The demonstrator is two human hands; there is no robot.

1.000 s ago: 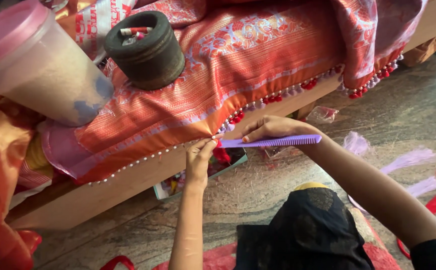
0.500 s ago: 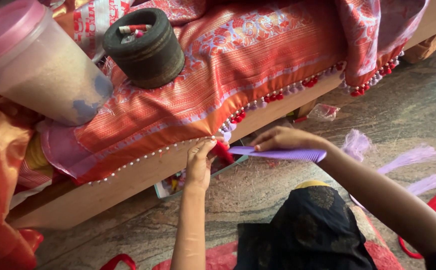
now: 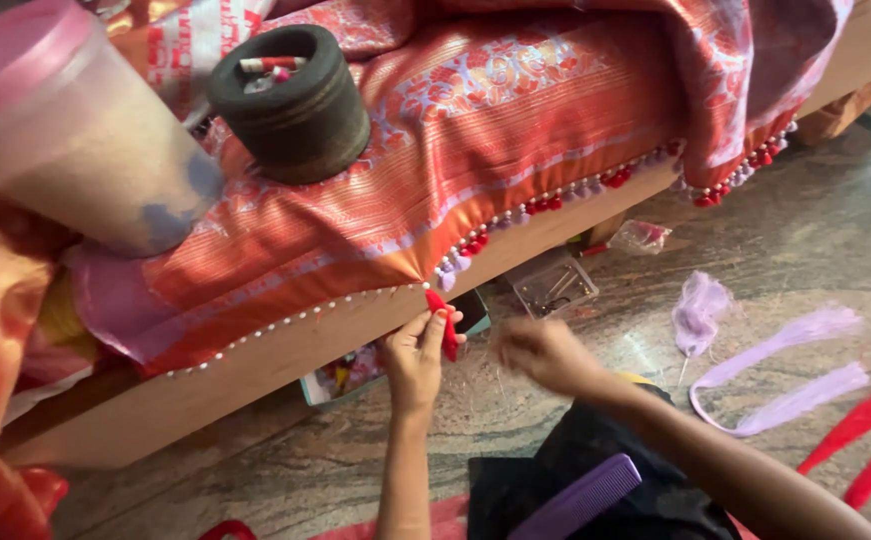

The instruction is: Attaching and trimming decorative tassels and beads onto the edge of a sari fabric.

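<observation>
My left hand point(image 3: 417, 352) pinches a red tassel point(image 3: 443, 322) at the sari's beaded edge point(image 3: 515, 215), my right hand point(image 3: 545, 352) blurred, grip unclear; most tassels look finished, the left stretch remains.

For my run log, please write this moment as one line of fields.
left hand: pinches red tassel at fabric edge | right hand: blurred, empty, beside it | purple comb: on lap
</observation>
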